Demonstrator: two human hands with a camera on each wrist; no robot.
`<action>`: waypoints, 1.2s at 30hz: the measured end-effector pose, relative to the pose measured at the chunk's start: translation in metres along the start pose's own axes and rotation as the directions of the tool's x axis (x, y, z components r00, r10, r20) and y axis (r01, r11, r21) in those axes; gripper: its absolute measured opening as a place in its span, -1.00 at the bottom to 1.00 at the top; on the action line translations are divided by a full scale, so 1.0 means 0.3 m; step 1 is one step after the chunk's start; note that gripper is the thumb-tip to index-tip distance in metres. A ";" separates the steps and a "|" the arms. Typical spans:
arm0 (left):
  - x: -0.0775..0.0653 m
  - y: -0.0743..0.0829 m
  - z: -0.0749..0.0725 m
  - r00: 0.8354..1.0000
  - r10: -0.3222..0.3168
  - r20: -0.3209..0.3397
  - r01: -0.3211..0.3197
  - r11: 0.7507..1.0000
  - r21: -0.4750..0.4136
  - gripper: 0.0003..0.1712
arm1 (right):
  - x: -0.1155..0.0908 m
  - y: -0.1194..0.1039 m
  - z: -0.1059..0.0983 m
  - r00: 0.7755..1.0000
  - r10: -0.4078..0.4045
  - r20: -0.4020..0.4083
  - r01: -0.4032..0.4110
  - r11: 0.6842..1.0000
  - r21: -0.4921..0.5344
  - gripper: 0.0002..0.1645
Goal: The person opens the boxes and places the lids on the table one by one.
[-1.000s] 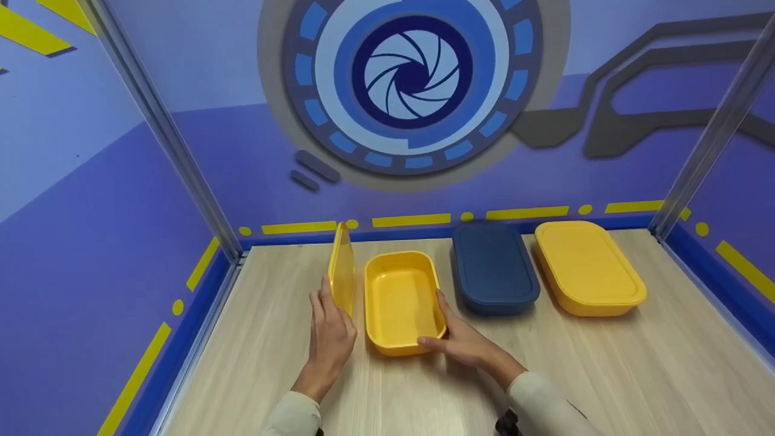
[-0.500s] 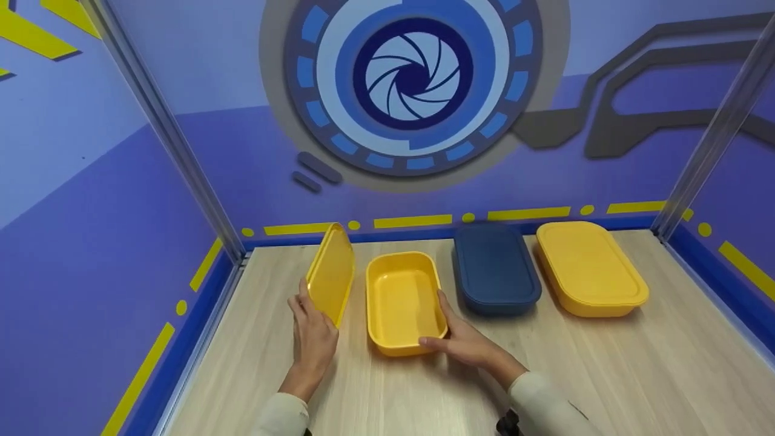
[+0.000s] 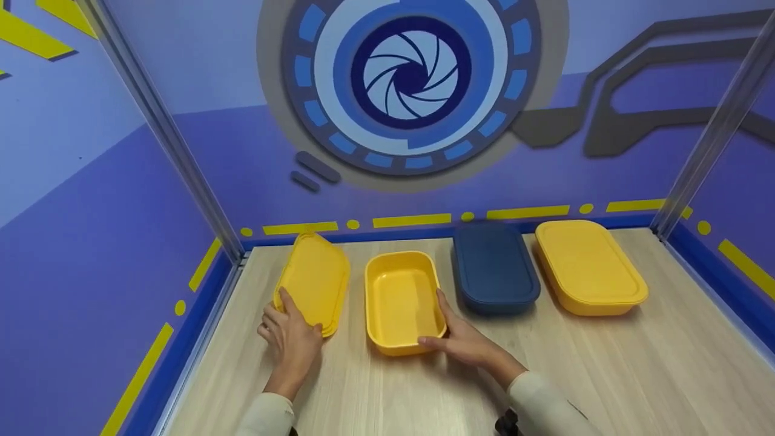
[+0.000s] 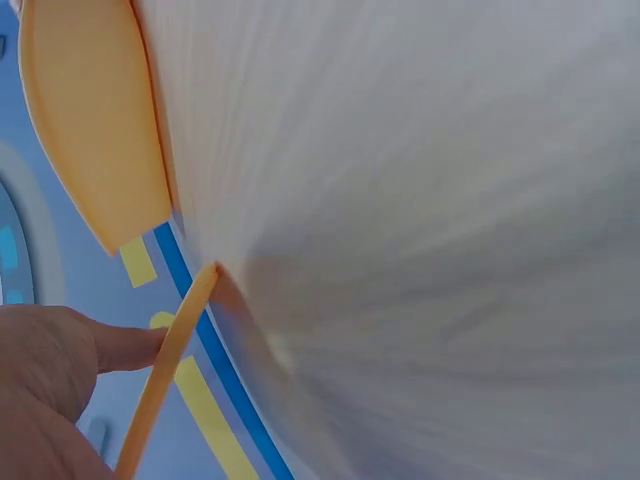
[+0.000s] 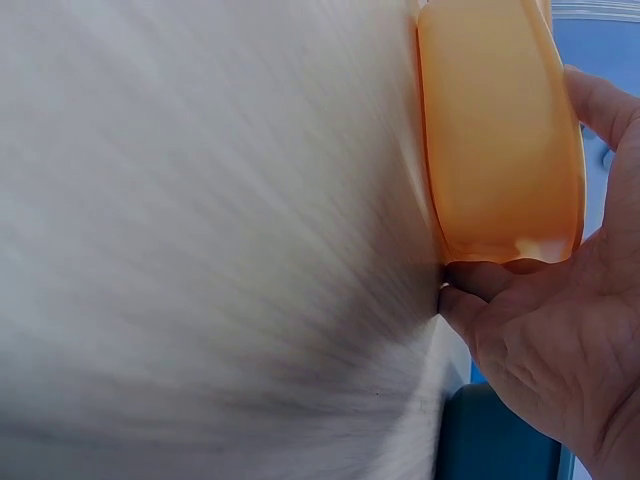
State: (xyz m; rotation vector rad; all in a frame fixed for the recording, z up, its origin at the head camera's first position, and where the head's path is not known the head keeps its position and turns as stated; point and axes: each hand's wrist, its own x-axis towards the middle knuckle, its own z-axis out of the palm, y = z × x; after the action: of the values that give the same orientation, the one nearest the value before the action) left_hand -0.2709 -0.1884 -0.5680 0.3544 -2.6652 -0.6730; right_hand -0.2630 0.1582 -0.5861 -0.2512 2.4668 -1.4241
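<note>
My left hand [image 3: 292,342] grips a yellow lid [image 3: 316,281] by its near edge, and the lid leans at a tilt with its inner face up, left of the open box. In the left wrist view the lid [image 4: 165,385] shows edge-on, with the thumb against it. An open yellow lunch box [image 3: 401,303] stands upright on the table. At its near right corner my right hand [image 3: 469,345] holds it, thumb over the rim. The right wrist view shows the fingers low along the side of the box [image 5: 500,130].
Right of the open box stands a lidded dark blue box [image 3: 495,266], and beyond it a lidded yellow box [image 3: 590,263]. The wooden table [image 3: 605,375] meets a patterned back wall [image 3: 424,200] and side walls with metal corner posts.
My left hand has moved left with the lid, turning it from nearly upright to a flatter tilt with its inner face up. The right hand and the open lunch box have not moved.
</note>
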 end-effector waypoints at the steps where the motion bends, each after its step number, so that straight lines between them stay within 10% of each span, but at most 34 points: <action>1: 0.002 -0.006 -0.002 1.000 -0.014 0.010 0.014 1.000 0.010 0.36 | 0.000 0.000 0.000 1.000 -0.004 0.001 0.004 1.000 0.000 0.48; 9: 0.026 -0.075 -0.024 0.987 -0.102 0.120 0.087 0.989 0.122 0.45 | -0.003 -0.006 -0.001 1.000 -0.008 0.001 0.008 1.000 0.005 0.49; 23: 0.038 -0.179 -0.030 0.912 -0.240 0.333 0.172 0.960 0.220 0.46 | 0.001 -0.003 0.010 0.999 0.042 0.002 -0.042 0.999 0.010 0.50; 36: 0.055 -0.222 -0.047 0.917 -0.199 0.346 0.141 0.972 0.186 0.33 | -0.002 0.000 0.007 1.000 -0.005 0.002 0.005 1.000 0.021 0.48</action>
State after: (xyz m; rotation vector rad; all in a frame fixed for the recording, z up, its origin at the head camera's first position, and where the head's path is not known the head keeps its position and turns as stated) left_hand -0.2700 -0.2564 -0.5848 0.5600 -3.0785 -0.6308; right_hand -0.2619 0.1565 -0.5871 -0.2542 2.4503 -1.4501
